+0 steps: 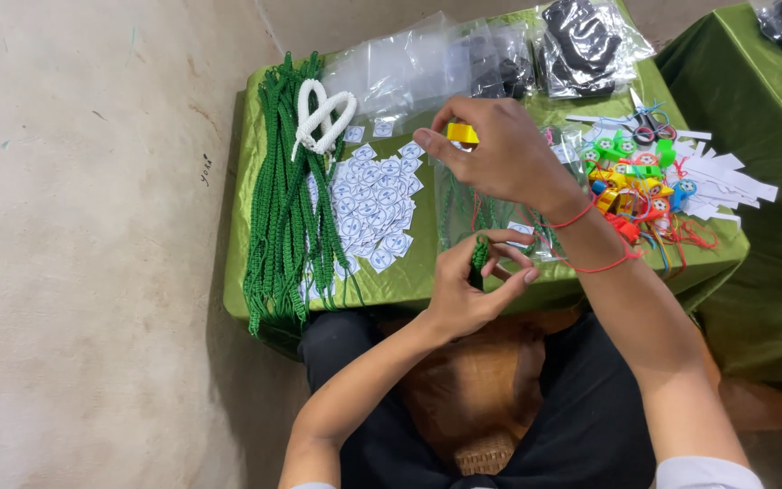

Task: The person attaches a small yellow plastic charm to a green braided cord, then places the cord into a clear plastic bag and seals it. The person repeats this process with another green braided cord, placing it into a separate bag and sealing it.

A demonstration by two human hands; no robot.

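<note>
Green cloth covers the low table [255,118] at which a seated person works, seen from above. The right hand [504,158] is raised over the table's middle, thumb and forefinger closed on a small yellow piece [462,133], which sits at the fingertips clear of the cloth. Thin red threads [590,240] circle the right wrist and forearm. The left hand [468,290] is at the near table edge, just below the right hand; its thumb and fingers curl round the end of a green braided cord [480,254], pinching it upright. Whether the cord joins the yellow piece cannot be told.

To the left on the table lies a long bundle of green cords [278,208], hanging over the near edge, with a looped white cord [323,113] resting on its far end. Between that bundle and the hands is a loose heap of small white printed tags [373,204]. Clear plastic bags [418,68] lie along the far edge, and some further right hold dark items [581,41]. To the right of the hands is a pile of coloured plastic whistles [635,177] in green, yellow, orange and blue, with red strings trailing from it, beside white paper strips [726,181] and a pair of scissors [649,127]. A second green-covered surface [753,81] stands at the far right.
</note>
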